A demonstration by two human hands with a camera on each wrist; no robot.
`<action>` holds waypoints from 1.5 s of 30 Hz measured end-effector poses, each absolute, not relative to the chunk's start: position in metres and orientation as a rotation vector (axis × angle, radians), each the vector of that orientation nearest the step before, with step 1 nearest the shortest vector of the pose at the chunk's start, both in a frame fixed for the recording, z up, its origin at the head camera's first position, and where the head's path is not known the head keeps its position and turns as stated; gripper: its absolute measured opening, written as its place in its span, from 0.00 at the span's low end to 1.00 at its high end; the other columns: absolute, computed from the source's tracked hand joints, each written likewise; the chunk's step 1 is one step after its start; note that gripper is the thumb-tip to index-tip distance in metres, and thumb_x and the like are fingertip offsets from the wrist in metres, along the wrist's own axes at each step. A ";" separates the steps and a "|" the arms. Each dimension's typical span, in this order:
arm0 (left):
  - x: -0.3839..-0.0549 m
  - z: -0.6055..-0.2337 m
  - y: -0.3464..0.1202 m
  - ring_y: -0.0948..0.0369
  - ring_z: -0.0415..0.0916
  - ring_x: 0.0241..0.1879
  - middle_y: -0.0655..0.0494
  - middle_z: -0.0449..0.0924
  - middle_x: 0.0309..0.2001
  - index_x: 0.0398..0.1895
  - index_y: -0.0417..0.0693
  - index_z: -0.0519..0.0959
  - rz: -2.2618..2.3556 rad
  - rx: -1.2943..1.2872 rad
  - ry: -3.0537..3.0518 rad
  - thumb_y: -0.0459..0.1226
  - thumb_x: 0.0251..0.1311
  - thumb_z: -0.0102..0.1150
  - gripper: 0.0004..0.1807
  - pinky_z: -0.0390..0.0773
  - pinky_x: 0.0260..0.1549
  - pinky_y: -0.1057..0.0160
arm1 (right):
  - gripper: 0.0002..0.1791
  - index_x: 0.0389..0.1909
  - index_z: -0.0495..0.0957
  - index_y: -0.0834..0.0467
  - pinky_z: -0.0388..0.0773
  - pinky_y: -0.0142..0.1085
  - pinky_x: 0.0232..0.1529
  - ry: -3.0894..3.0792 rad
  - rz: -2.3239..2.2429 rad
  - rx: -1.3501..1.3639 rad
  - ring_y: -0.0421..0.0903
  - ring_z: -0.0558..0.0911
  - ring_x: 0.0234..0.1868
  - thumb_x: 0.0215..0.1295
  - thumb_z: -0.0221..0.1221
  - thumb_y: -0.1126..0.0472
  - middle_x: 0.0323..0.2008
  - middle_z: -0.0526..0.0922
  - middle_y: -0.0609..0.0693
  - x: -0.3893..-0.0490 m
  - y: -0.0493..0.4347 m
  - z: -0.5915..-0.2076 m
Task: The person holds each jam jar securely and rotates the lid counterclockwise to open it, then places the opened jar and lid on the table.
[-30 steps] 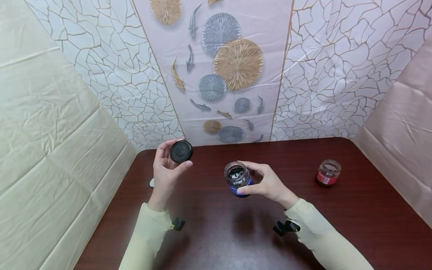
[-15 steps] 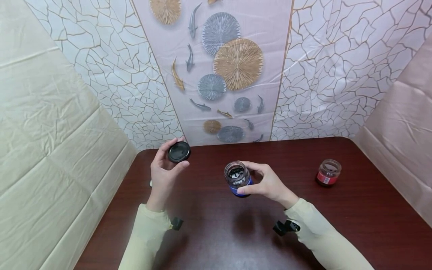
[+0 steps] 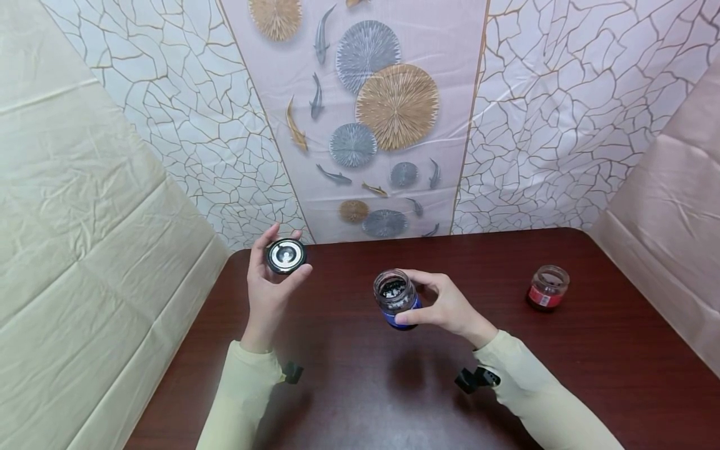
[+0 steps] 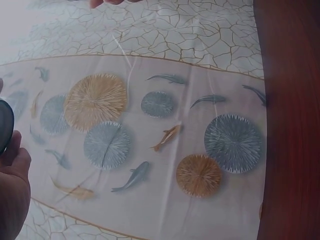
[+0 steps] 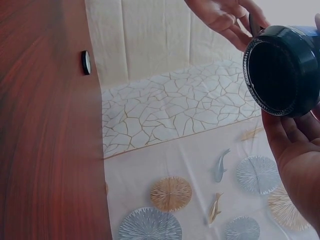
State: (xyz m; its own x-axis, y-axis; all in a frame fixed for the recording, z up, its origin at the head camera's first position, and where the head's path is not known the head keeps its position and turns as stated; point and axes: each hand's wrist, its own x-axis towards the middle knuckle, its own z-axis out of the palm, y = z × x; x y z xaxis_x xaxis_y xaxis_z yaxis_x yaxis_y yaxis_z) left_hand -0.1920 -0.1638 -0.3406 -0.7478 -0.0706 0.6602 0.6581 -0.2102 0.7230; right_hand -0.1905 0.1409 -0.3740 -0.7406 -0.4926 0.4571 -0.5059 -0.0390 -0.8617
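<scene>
My left hand (image 3: 267, 300) pinches a round black jar lid (image 3: 286, 256) by its rim, up above the far left of the table. The lid's face toward the head camera shows a bright pale ring. My right hand (image 3: 447, 306) grips a lidless glass jar (image 3: 396, 299) with a blue label and dark contents, held above the table and tilted. In the right wrist view the dark base of this jar (image 5: 280, 75) faces the camera, with the left hand (image 5: 225, 15) behind it. Only the edge of the lid (image 4: 5, 125) shows in the left wrist view.
A second lidless glass jar (image 3: 547, 289) with a red label stands on the right of the dark red table (image 3: 349, 387). Another lid (image 5: 86, 62) lies on the table, seen in the right wrist view. Patterned cloth (image 3: 388, 206) hangs behind the table's far edge.
My left hand has moved slightly left and turned the lid, so its face went from dark to showing a pale ring. The right hand and jar have hardly moved.
</scene>
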 end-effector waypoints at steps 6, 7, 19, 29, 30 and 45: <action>-0.194 -0.342 -0.164 0.49 0.75 0.62 0.39 0.73 0.60 0.64 0.37 0.65 -2.043 -0.709 -1.509 0.12 0.47 0.62 0.39 0.79 0.53 0.65 | 0.34 0.62 0.77 0.65 0.77 0.35 0.53 -2.165 1.958 1.139 0.45 0.81 0.52 0.52 0.75 0.66 0.54 0.84 0.57 -0.191 0.141 -0.374; -0.195 -0.342 -0.164 0.49 0.75 0.62 0.39 0.75 0.59 0.63 0.36 0.65 -2.055 -0.710 -1.495 0.12 0.47 0.61 0.38 0.79 0.53 0.65 | 0.34 0.62 0.77 0.65 0.77 0.35 0.53 -2.166 1.956 1.137 0.45 0.81 0.52 0.52 0.75 0.66 0.54 0.84 0.57 -0.191 0.140 -0.374; -0.194 -0.344 -0.165 0.48 0.74 0.63 0.38 0.75 0.60 0.62 0.41 0.69 -2.112 -0.675 -1.480 0.11 0.47 0.61 0.37 0.80 0.52 0.64 | 0.35 0.63 0.76 0.63 0.77 0.33 0.54 -2.245 1.908 1.033 0.46 0.81 0.53 0.51 0.75 0.68 0.55 0.83 0.55 -0.195 0.148 -0.377; -0.195 -0.345 -0.168 0.53 0.77 0.59 0.34 0.70 0.59 0.68 0.36 0.69 -1.990 -0.666 -1.578 0.12 0.48 0.62 0.40 0.79 0.54 0.63 | 0.35 0.65 0.76 0.61 0.77 0.34 0.54 -2.255 1.880 0.901 0.47 0.81 0.54 0.54 0.73 0.69 0.57 0.82 0.55 -0.202 0.172 -0.376; -0.195 -0.346 -0.168 0.53 0.77 0.58 0.32 0.69 0.59 0.69 0.36 0.68 -1.991 -0.663 -1.579 0.12 0.48 0.62 0.41 0.79 0.54 0.63 | 0.35 0.65 0.76 0.61 0.77 0.33 0.54 -2.255 1.876 0.884 0.47 0.81 0.54 0.54 0.73 0.69 0.57 0.82 0.55 -0.202 0.174 -0.376; -0.195 -0.350 -0.168 0.53 0.77 0.60 0.45 0.73 0.59 0.67 0.38 0.69 -2.058 -0.659 -1.542 0.12 0.49 0.62 0.39 0.78 0.56 0.63 | 0.34 0.65 0.75 0.59 0.79 0.29 0.42 -2.275 1.806 0.631 0.42 0.83 0.44 0.55 0.73 0.67 0.48 0.85 0.44 -0.207 0.205 -0.379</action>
State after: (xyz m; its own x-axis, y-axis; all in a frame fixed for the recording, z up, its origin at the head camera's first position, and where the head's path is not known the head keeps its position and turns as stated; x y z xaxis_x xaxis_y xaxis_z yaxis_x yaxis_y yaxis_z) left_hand -0.1948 -0.1676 -0.3498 -0.7677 -0.0910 0.6343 0.6343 -0.2483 0.7321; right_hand -0.2074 0.2047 -0.3795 -0.8963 -0.2201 0.3848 -0.4248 0.1778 -0.8877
